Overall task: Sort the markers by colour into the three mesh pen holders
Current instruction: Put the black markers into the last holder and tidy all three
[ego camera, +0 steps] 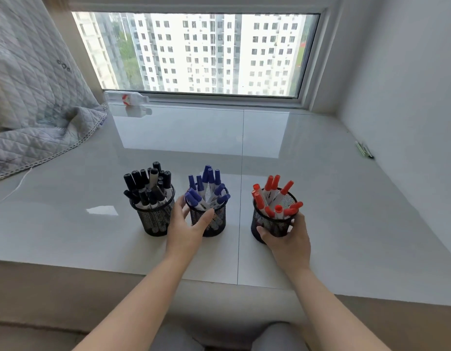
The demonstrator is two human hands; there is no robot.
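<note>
- Now, nearest us, two bare forearms reach out over the front edge of the pale glossy counter (320, 198), and both hands are at work on the pen holders.
- Right hand (291, 239) wraps the red holder (270, 222), thumb on its near-left wall, fingers curled round the right side: a firm hold low on the mesh.
- Left hand (186, 228) cups the blue holder (211, 222), thumb lying across the front rim, fingers slipped into the gap beside the black holder (154, 220).
- Sorting looks done: red markers (272, 196) in the right pot, blue markers (206, 191) in the middle, black markers (149, 187) on the left, with no loose marker visible near the pots.
- So this step reads as tidying the row. Best to slide the pots flat along the counter rather than lift them; the markers lean out over the rims and a tilt could spill them.
- Watch the left fingers: the blue and black pots stand nearly touching, so a nudge could knock the black one.
- Further back, a quilted blanket (34, 105) drapes at left, a bottle (127, 97) lies under the window (199, 51), and a few pens (364, 149) rest by the right wall.
</note>
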